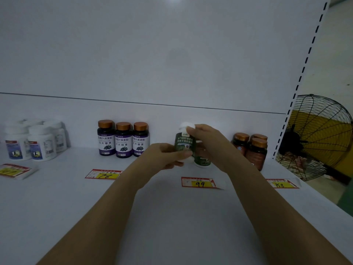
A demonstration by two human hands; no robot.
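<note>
Left of the hands stand three purple bottles (123,139). The left hand (162,157) pinches the green bottle (184,145) near its base, held between both hands. The right hand (208,144) apparently grips its white cap. A second green bottle (202,162) stands beneath the right hand, with brown bottles (252,148) farther right.

From the grip on the green bottle (184,145) back toward the person, bare shelf (172,217) is lying open for a hand. Just under the grip a second green bottle (202,162) is standing (partly hidden); brown bottles (248,148) are crowding the right, purple bottles (123,140) standing farther left.
</note>
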